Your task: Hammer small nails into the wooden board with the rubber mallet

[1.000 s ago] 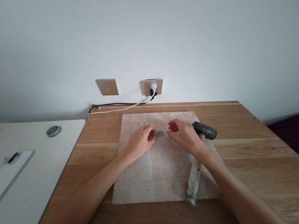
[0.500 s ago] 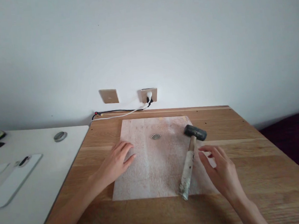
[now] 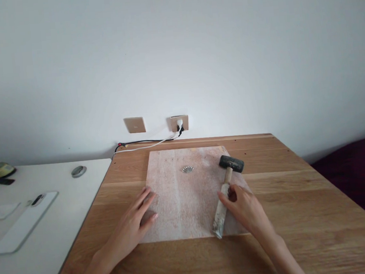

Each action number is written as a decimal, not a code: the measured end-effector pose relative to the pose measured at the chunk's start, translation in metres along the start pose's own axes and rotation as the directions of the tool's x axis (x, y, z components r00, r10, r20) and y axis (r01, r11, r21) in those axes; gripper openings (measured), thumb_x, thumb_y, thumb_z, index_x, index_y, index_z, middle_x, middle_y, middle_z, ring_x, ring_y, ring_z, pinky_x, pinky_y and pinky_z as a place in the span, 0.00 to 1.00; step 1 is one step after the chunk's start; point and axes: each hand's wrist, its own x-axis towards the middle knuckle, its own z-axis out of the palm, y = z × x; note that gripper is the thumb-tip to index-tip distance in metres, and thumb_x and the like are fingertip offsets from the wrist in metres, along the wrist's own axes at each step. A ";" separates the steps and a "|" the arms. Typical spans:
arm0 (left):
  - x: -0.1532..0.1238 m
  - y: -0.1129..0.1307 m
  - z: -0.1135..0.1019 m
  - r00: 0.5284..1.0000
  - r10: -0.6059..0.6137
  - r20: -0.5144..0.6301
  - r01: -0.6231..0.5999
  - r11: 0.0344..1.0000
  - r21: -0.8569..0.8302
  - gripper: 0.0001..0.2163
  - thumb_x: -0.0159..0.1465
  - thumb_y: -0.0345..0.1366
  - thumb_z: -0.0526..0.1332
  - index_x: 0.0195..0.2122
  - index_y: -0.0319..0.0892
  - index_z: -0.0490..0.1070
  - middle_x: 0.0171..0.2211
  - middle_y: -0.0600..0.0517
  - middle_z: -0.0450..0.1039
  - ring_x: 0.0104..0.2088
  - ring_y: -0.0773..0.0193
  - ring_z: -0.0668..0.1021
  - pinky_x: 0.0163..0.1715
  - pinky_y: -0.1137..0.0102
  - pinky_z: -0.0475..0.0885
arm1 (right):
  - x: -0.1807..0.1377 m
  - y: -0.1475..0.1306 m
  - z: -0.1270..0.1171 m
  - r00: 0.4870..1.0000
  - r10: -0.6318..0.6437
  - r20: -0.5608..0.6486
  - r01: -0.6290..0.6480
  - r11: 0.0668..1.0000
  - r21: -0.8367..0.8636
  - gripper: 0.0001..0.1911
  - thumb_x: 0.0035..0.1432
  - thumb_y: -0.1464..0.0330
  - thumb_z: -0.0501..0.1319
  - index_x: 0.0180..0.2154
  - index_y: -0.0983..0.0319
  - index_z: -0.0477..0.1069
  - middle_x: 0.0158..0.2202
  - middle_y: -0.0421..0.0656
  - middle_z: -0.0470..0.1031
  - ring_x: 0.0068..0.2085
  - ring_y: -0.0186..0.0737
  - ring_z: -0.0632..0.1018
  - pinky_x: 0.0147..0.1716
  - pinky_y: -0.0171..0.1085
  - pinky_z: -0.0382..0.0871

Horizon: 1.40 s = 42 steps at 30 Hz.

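Both hands have drawn back from the fan of nails [image 3: 188, 169]: the right hand [image 3: 244, 208] now curls its fingers onto the handle of the one mallet [image 3: 226, 189], not lifted, while the left hand [image 3: 134, 222] lies open and flat on the near left corner of the single board [image 3: 182, 205]. One fan sits beyond both hands, unobstructed. Left of the left hand, one phone [image 3: 25, 221] lies on a white table [image 3: 52, 250].

One head-worn camera looks forward and down, fairly near, across the wooden table [image 3: 302, 194] toward the wall [image 3: 174, 48].
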 end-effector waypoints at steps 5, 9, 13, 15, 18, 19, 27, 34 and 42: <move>0.000 0.005 -0.006 1.000 -0.027 0.016 0.028 0.997 -0.066 0.25 0.74 0.47 0.61 0.71 0.53 0.66 0.74 0.49 0.60 0.71 0.51 0.68 0.68 0.56 0.70 | 0.017 -0.004 0.007 0.999 -0.032 -0.019 0.032 0.999 -0.002 0.12 0.63 0.58 0.61 0.29 0.55 0.66 0.28 0.44 0.77 0.31 0.48 0.79 0.33 0.41 0.68; -0.001 0.008 -0.006 0.998 -0.046 0.043 0.048 0.998 -0.049 0.25 0.74 0.47 0.60 0.71 0.50 0.66 0.75 0.48 0.58 0.71 0.52 0.68 0.68 0.58 0.69 | 0.025 -0.011 0.010 0.995 -0.097 -0.025 0.096 0.995 -0.022 0.11 0.62 0.60 0.61 0.28 0.56 0.66 0.28 0.45 0.76 0.32 0.47 0.79 0.34 0.41 0.68; -0.002 0.007 -0.008 0.997 -0.046 0.066 0.048 0.998 -0.028 0.25 0.76 0.47 0.58 0.72 0.50 0.64 0.75 0.48 0.57 0.72 0.54 0.66 0.69 0.57 0.67 | 0.027 -0.011 0.015 0.992 -0.125 -0.014 0.125 0.992 0.007 0.14 0.65 0.58 0.60 0.29 0.57 0.68 0.27 0.43 0.75 0.31 0.45 0.77 0.34 0.41 0.69; -0.002 0.007 -0.009 0.998 -0.032 0.056 0.032 0.999 -0.008 0.25 0.76 0.47 0.58 0.72 0.50 0.65 0.75 0.48 0.58 0.72 0.53 0.66 0.69 0.56 0.67 | 0.023 -0.004 0.016 0.987 -0.156 -0.034 0.157 0.987 0.041 0.17 0.69 0.54 0.58 0.32 0.58 0.70 0.29 0.45 0.76 0.34 0.47 0.78 0.37 0.43 0.71; 0.000 0.008 -0.009 1.000 0.012 0.010 -0.013 0.999 0.042 0.23 0.75 0.47 0.59 0.70 0.50 0.68 0.74 0.47 0.61 0.71 0.50 0.68 0.70 0.53 0.66 | 0.013 0.016 0.011 0.968 -0.216 -0.131 0.219 0.976 0.008 0.23 0.72 0.49 0.54 0.43 0.60 0.74 0.41 0.52 0.79 0.43 0.54 0.79 0.46 0.51 0.74; 0.000 0.008 -0.009 1.000 0.026 -0.009 -0.026 0.998 0.059 0.23 0.75 0.47 0.58 0.69 0.50 0.69 0.73 0.47 0.62 0.71 0.49 0.69 0.70 0.51 0.66 | 0.009 0.023 0.009 0.961 -0.227 -0.161 0.226 0.974 -0.026 0.24 0.73 0.49 0.53 0.47 0.60 0.75 0.46 0.54 0.79 0.46 0.56 0.79 0.48 0.54 0.74; 0.004 0.007 0.001 0.996 0.050 -0.076 -0.040 0.992 0.118 0.21 0.77 0.48 0.55 0.65 0.48 0.73 0.70 0.45 0.67 0.69 0.48 0.72 0.70 0.47 0.66 | -0.014 0.053 0.002 0.947 -0.296 -0.128 0.299 0.954 0.009 0.24 0.75 0.53 0.53 0.59 0.60 0.75 0.62 0.57 0.76 0.64 0.60 0.74 0.62 0.61 0.72; -0.006 0.001 -0.005 0.995 0.017 -0.098 -0.003 0.990 0.141 0.21 0.77 0.49 0.53 0.63 0.47 0.76 0.69 0.46 0.70 0.66 0.49 0.75 0.69 0.49 0.69 | -0.015 0.039 0.006 0.956 -0.273 -0.110 0.281 0.957 0.066 0.23 0.74 0.55 0.55 0.58 0.61 0.78 0.61 0.56 0.78 0.66 0.60 0.73 0.63 0.61 0.72; -0.037 -0.030 -0.026 0.989 -0.098 -0.114 0.111 0.987 0.119 0.22 0.76 0.52 0.53 0.62 0.50 0.77 0.67 0.49 0.72 0.67 0.48 0.75 0.71 0.50 0.66 | -0.018 -0.005 0.014 0.925 -0.367 -0.097 0.373 0.926 0.060 0.21 0.74 0.56 0.56 0.56 0.60 0.79 0.57 0.54 0.80 0.62 0.60 0.75 0.60 0.60 0.75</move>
